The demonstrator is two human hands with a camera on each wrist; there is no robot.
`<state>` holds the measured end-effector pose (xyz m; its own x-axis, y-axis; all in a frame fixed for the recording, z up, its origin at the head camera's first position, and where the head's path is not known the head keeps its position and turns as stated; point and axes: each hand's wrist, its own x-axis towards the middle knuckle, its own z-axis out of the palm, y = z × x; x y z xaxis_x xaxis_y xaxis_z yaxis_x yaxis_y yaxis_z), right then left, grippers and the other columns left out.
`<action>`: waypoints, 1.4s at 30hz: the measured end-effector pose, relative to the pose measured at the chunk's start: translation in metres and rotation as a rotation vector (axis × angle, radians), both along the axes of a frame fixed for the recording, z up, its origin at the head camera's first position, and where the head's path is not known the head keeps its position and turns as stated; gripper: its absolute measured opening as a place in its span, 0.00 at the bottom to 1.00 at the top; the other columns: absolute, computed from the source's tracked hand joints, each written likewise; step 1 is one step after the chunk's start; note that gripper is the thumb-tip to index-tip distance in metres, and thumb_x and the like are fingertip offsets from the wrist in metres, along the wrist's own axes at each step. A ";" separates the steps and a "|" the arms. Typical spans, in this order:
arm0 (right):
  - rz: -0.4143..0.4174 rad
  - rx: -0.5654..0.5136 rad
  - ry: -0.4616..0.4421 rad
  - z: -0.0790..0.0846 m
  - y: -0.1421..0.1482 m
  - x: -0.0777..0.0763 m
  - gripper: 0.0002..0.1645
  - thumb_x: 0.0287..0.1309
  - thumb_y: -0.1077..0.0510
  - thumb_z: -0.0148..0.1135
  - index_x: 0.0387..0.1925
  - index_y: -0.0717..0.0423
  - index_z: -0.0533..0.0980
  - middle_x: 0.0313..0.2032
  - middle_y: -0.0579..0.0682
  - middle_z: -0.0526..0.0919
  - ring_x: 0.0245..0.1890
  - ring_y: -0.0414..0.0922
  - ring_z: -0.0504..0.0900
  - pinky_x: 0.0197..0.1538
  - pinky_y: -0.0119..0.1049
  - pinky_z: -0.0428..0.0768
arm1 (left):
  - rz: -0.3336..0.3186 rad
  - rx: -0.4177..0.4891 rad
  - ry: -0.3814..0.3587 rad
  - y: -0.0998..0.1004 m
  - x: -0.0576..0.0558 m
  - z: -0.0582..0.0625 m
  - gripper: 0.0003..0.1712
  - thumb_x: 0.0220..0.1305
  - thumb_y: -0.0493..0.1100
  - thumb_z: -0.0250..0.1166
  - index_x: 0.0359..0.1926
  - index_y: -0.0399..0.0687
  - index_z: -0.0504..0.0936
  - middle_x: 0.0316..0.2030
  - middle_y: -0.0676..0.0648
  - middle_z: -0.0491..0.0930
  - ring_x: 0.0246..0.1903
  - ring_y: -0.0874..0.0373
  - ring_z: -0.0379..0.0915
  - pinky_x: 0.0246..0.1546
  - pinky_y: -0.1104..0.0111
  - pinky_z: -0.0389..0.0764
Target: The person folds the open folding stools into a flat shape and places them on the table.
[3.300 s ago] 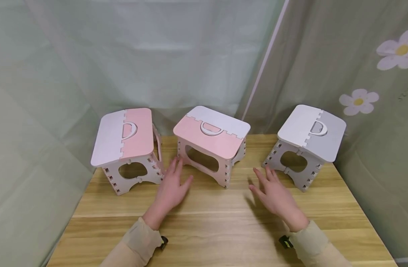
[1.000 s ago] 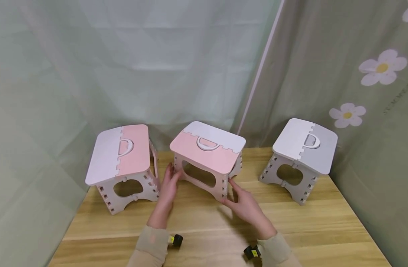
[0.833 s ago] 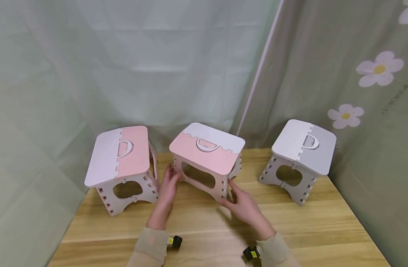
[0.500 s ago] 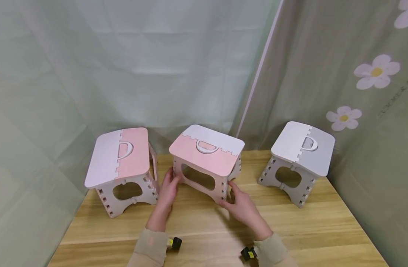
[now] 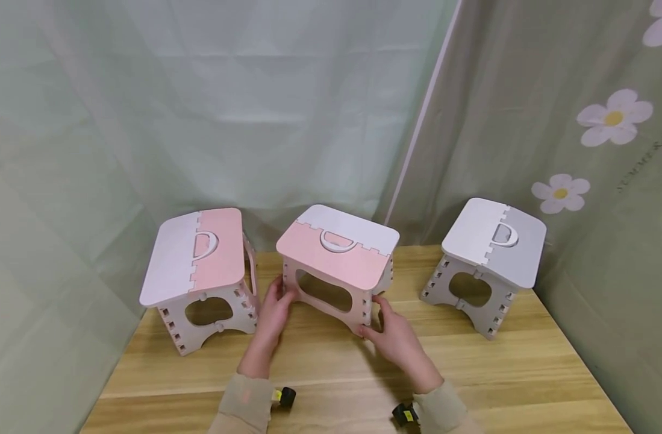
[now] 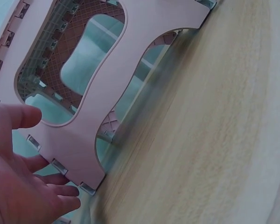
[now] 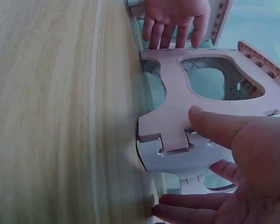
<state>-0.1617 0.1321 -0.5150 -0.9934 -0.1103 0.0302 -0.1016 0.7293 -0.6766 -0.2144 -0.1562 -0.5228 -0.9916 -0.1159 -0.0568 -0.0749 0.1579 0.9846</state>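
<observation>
Since 3.3 s earlier, the bare right hand (image 5: 396, 337) had moved away from the white-and-grey rectangular plastic stool (image 5: 517, 250) to the near right corner of the pink-and-white rectangular plastic stool (image 5: 331, 259) in the middle, while the bare left hand (image 5: 273, 313) had drawn in to that stool's left end. Both hands stood wide. On the right, the thumb lay at the pink front panel and the other fingers, spread and nearly straight, reached past the side. On the left, the fingers extended at the end of the panel, with the thumb at its front. How firmly either pressed could not be told.

The middle stool stood upright on unfolded legs on the light wood-grain counter (image 5: 331, 367), between the white-and-grey stool and a white-and-pink rectangular plastic stool (image 5: 222, 268) near the left hand. All 3 had a D-shaped handle in the top. Beige sleeves (image 5: 247, 398) covered the forearms, and 2 black devices (image 5: 287, 396) with yellow patches showed at the wrists. Pale grey-green curtains (image 5: 298, 90) hung behind, with white, yellow-centred flowers (image 5: 614, 118) at the right.
</observation>
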 end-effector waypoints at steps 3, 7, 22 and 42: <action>-0.002 0.012 0.010 0.000 0.000 -0.001 0.48 0.63 0.42 0.78 0.75 0.52 0.66 0.56 0.68 0.85 0.54 0.63 0.85 0.54 0.62 0.83 | 0.009 0.000 0.002 0.000 -0.002 -0.002 0.42 0.75 0.46 0.62 0.82 0.36 0.57 0.81 0.32 0.54 0.81 0.37 0.49 0.80 0.47 0.50; -0.002 0.016 0.015 -0.002 -0.001 -0.002 0.47 0.62 0.42 0.79 0.74 0.52 0.67 0.55 0.68 0.85 0.54 0.63 0.86 0.53 0.61 0.83 | 0.012 -0.001 0.022 -0.001 -0.003 -0.005 0.40 0.74 0.43 0.63 0.80 0.35 0.59 0.81 0.31 0.55 0.81 0.38 0.49 0.80 0.49 0.51; 0.025 -0.087 0.012 -0.006 0.008 -0.004 0.44 0.68 0.51 0.74 0.76 0.58 0.63 0.54 0.61 0.89 0.58 0.61 0.85 0.62 0.63 0.78 | -0.045 -0.055 0.007 -0.003 -0.002 -0.013 0.45 0.73 0.46 0.69 0.81 0.35 0.57 0.78 0.29 0.60 0.77 0.33 0.56 0.78 0.44 0.56; 0.038 -0.116 -0.003 -0.008 0.014 -0.002 0.46 0.69 0.51 0.73 0.79 0.57 0.61 0.56 0.63 0.87 0.62 0.67 0.81 0.66 0.70 0.71 | -0.069 -0.094 -0.015 -0.001 0.000 -0.019 0.48 0.72 0.50 0.70 0.82 0.35 0.56 0.78 0.29 0.60 0.77 0.32 0.56 0.77 0.41 0.54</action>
<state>-0.1641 0.1461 -0.5231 -0.9886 -0.1443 0.0419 -0.1258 0.6419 -0.7564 -0.2141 -0.1573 -0.5419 -0.9965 -0.0526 -0.0642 -0.0756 0.2544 0.9641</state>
